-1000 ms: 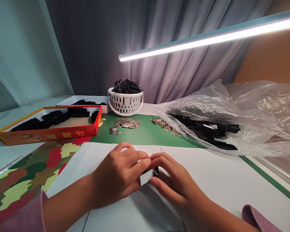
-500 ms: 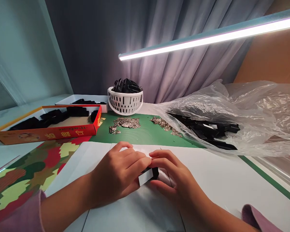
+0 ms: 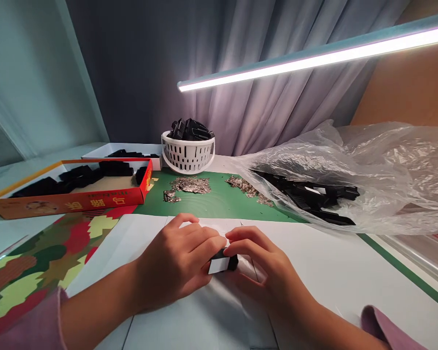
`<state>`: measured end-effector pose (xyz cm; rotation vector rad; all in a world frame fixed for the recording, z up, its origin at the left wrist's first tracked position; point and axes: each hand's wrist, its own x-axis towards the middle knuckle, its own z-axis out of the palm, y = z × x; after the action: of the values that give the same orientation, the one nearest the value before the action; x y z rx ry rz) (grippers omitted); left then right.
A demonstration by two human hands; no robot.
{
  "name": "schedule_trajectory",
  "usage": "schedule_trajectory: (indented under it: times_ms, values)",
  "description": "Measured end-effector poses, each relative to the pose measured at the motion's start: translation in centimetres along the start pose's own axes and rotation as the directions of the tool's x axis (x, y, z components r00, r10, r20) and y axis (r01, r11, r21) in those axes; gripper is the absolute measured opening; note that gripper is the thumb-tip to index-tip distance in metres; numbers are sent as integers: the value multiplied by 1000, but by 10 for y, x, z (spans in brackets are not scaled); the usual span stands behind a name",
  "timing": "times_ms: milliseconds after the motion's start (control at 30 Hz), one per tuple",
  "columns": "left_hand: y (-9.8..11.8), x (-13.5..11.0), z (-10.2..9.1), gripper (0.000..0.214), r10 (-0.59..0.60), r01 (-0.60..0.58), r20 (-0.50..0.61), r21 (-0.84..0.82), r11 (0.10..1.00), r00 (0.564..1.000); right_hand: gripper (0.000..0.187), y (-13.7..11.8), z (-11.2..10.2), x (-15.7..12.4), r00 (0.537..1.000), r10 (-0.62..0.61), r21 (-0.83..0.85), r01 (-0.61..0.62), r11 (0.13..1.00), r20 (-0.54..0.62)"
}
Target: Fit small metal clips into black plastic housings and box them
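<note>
Just above the white paper (image 3: 295,272), a small black plastic part (image 3: 232,263) with a white face is held between both hands. My left hand (image 3: 182,257) closes around its left end, and the fingers cover much of it. From the other side, my right hand (image 3: 263,262) has its fingertips on the top and right of the part, with the thumb lower down. The part's far side and whatever lies beneath the fingers are hidden.
Black parts fill a white basket (image 3: 188,154), a red-and-yellow box (image 3: 95,203), a white box (image 3: 95,151) and a clear plastic bag (image 3: 379,170). Small metal pieces lie in two heaps, left (image 3: 191,184) and right (image 3: 246,187), on the green mat (image 3: 215,210). A lamp tube (image 3: 314,58) hangs above.
The black part has tilted slightly between the fingers, and its white face sits more level. The right thumb has drawn slightly away from its lower edge. The whole view has shifted a little.
</note>
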<state>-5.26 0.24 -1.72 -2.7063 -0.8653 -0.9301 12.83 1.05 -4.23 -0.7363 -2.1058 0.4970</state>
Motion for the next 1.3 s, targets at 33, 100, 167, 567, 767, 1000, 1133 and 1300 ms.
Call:
schedule_trajectory:
  times_ms: [33,100,167,567,767,1000,1133,1300]
  values:
    - [0,0,0,28,-1,1,1,1,1000,1000,8,-1,1,0,1000,2,-6,-2,1000,-4]
    - [1,0,-1,27,0,0,8,1,1000,1000,6,-3,1,-1,1000,4,-38,-5,999,-23]
    - [2,0,-1,27,9,-9,14,4,1000,1000,5,-6,1,0,999,-20,-98,16,995,-39]
    - [0,2,-6,34,-202,208,94,-56,977,975,9,-7,-4,3,995,94,19,-93,995,-20]
    - [-3,4,-4,22,-366,407,314,-75,910,876,10,-2,-8,5,972,234,29,-235,972,34]
    - [2,7,-3,23,-349,386,208,-177,905,914,8,-1,-2,0,995,95,-32,-96,995,-18]
    - [5,7,-4,20,-387,421,192,-189,887,902,11,-5,2,-1,993,85,-83,-91,992,-79]
    - [5,5,-4,26,-389,439,228,-247,864,893,17,-9,3,-2,992,-17,-149,-2,989,-128]
